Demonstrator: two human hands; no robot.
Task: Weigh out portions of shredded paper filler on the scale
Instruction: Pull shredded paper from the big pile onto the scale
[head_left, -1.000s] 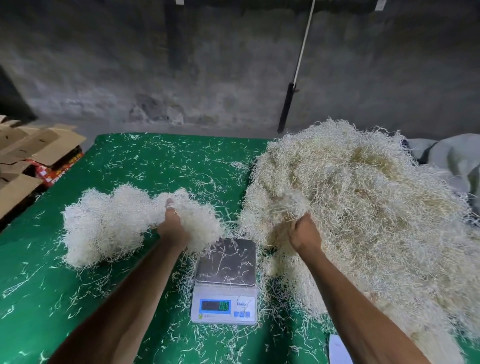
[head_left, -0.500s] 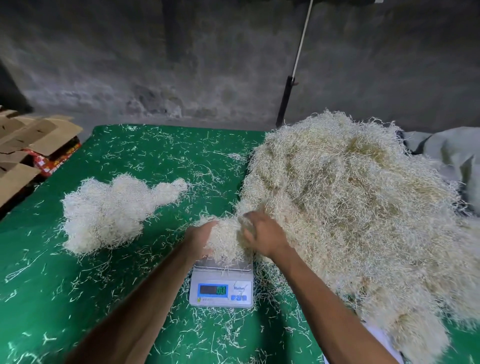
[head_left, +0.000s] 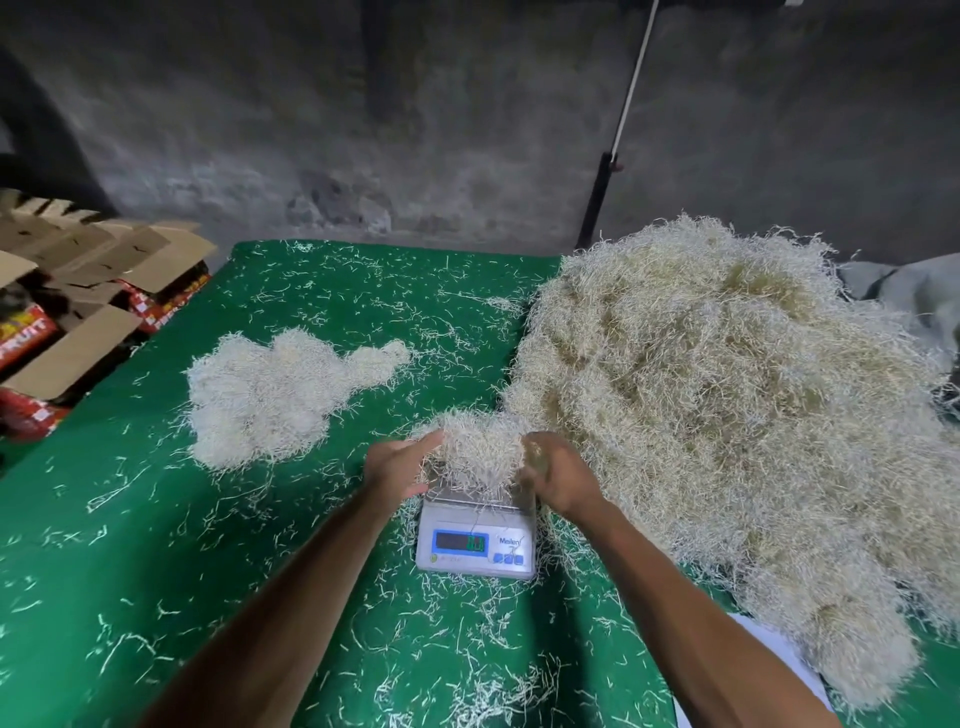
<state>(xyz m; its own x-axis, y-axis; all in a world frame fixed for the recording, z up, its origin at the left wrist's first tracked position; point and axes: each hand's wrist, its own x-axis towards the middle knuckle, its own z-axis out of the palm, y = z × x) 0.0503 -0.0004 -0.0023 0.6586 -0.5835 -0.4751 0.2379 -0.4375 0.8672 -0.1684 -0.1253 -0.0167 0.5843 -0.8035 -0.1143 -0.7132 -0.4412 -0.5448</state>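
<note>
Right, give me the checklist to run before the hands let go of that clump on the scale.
1. Clump of shredded paper sits over the scale platform: ok.
2. Clump clear of the big pile: not ok, strands bridge the two at its right edge.
3. Left hand off the load: not ok, its open fingers touch the clump.
4. Right hand off the load: not ok, it presses into the clump.
5. Display lit: ok; digits too blurred to read.
6. Weighed portions heap apart from the scale: ok.
</note>
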